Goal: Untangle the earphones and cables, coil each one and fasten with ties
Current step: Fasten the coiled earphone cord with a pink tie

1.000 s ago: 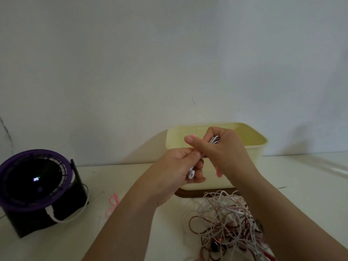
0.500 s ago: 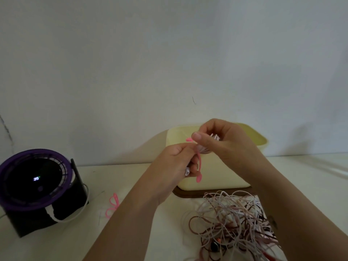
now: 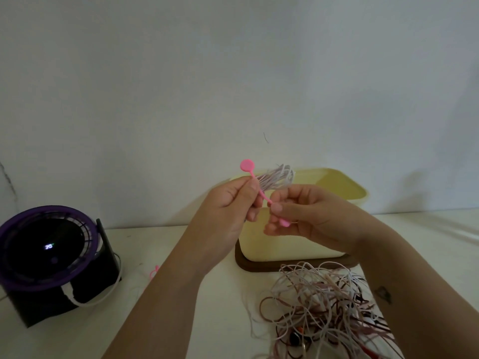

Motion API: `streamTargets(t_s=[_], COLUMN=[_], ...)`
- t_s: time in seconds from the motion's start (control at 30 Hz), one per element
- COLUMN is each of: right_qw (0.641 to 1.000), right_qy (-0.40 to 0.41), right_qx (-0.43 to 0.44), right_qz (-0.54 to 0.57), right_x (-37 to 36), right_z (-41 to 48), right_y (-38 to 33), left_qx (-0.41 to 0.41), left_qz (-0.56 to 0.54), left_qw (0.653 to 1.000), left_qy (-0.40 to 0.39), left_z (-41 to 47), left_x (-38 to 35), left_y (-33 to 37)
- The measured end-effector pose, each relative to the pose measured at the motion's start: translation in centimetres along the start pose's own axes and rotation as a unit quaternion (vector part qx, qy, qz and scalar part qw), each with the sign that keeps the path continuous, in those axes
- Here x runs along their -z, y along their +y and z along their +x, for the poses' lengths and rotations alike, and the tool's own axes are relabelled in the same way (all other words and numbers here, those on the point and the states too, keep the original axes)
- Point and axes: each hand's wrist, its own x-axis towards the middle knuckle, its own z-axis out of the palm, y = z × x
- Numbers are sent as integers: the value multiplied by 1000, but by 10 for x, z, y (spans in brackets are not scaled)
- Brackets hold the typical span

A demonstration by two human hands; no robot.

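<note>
My left hand [image 3: 230,203] holds a coiled white earphone cable [image 3: 277,178] raised above the table, thumb and fingers curled round the bundle. A pink silicone tie [image 3: 261,193] with a round head runs slanting across the coil. My right hand [image 3: 298,216] pinches the lower part of that tie between thumb and fingers. A tangled heap of white, pink and dark cables [image 3: 324,307] lies on the table below my right forearm.
A pale yellow bin [image 3: 337,185] on a dark wooden base [image 3: 248,265] stands behind my hands against the wall. A black and purple fan [image 3: 46,252] with a white cable sits at the left. Another pink tie [image 3: 153,272] lies on the white table.
The hands rose slightly and spread apart. The pink tie, earlier tucked between the fingers, now stretches out across the coil with its round head sticking up above my left thumb.
</note>
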Motion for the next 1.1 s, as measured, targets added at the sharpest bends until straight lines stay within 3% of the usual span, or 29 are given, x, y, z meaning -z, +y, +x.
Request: streamTargets(t_s=[0.13, 0.33, 0.5, 0.73, 0.93, 1.1], right_qw=[998, 998, 998, 996, 923, 853], right_qy=[-7, -39, -47, 49, 178, 261], right_qx=[-16, -50, -36, -7, 37, 131], right_qz=[67, 23, 1, -71, -338, -433], right_x=[10, 14, 22, 17, -15, -35], right_z=[-3, -4, -8, -13, -17, -12], right_y=[0, 2, -3, -17, -32, -28], left_qx=[8, 31, 54, 73, 81, 107], left_qz=[-33, -65, -41, 65, 147, 72], left_qw=[999, 997, 992, 991, 985, 989], left_qy=[-24, -38, -103, -91, -35, 73], left_z=[-1, -5, -7, -9, -9, -1], left_x=[-1, -10, -11, -17, -18, -19], left_y=[2, 6, 10, 2, -10, -11])
